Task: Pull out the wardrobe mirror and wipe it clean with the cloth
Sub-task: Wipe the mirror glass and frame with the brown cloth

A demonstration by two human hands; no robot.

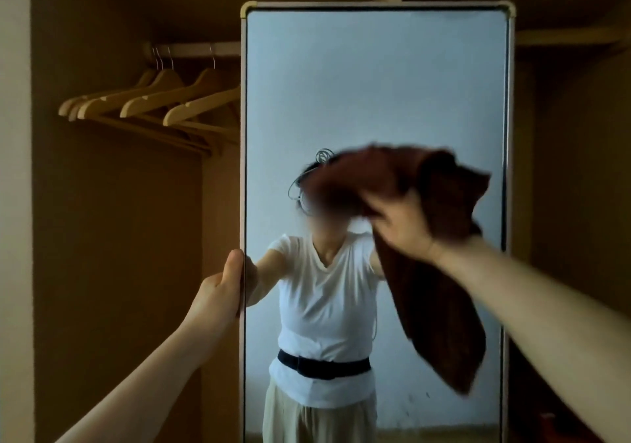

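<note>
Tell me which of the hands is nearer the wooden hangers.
Left. The left hand grips the mirror frame's left edge, below the hangers; the right hand holds the cloth farther right.

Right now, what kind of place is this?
Likely the inside of a built-in wardrobe: wooden hangers on a rail, brown panel walls, and a framed pull-out mirror that the left hand holds by its edge.

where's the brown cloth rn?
Head view, right of centre: the dark brown cloth is bunched in the right hand against the tall framed mirror, hanging down its right half.
</note>
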